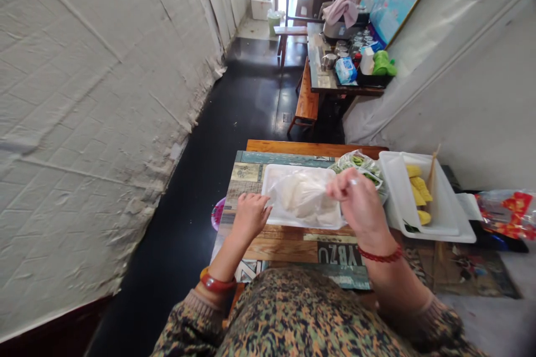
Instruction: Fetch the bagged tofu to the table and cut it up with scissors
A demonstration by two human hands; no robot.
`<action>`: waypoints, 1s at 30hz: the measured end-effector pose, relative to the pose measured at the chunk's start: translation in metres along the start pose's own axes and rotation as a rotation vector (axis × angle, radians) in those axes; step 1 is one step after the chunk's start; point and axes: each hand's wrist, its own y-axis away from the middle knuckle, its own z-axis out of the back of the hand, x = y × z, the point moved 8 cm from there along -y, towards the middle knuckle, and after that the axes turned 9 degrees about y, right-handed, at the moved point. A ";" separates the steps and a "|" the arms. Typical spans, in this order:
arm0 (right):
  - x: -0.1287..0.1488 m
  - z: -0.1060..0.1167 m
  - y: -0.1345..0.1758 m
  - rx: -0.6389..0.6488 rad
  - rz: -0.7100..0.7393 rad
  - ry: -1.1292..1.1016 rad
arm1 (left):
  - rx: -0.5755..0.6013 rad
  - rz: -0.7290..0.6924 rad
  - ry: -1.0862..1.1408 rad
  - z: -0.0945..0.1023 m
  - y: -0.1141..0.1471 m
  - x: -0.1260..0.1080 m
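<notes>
At the middle of the dial, the tray (293, 222) lies on the counter (276, 250) close to its twelve o'clock edge, with the bag (302, 195) on it. The right hand (360, 201) at three o'clock has its grip pinched tight on the bag's plastic; the left hand (250, 216) at nine has its fingers loosely curled by the tray's rim, and whether that grip holds plastic I cannot tell. Room opens at six and, past the counter's edge, over floor (184, 212) at nine, while greens (355, 162) at two and a tub (393, 189) at three crowd the tray.
</notes>
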 end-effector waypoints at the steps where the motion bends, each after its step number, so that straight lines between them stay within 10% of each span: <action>1: 0.014 0.011 0.006 -0.023 0.024 -0.012 | -0.014 0.011 0.008 0.001 0.002 0.002; 7: 0.049 0.055 0.072 0.090 -0.037 0.114 | -0.120 -0.021 0.068 0.016 0.001 -0.017; 12: -0.004 0.057 0.108 0.380 -0.194 0.482 | -0.173 -0.205 0.125 0.022 -0.011 -0.075; 17: -0.098 0.084 0.118 0.347 -0.294 0.711 | 0.132 -0.481 0.122 -0.036 -0.024 -0.121; 21: -0.156 0.099 0.129 0.348 -0.262 0.861 | 0.198 -0.345 0.045 -0.071 -0.036 -0.102; 25: -0.178 0.108 0.131 0.375 -0.225 0.921 | 0.014 -0.251 0.085 -0.064 -0.043 -0.098; 30: -0.167 0.111 0.112 0.502 -0.146 0.964 | 0.066 -0.334 0.095 -0.093 -0.054 -0.145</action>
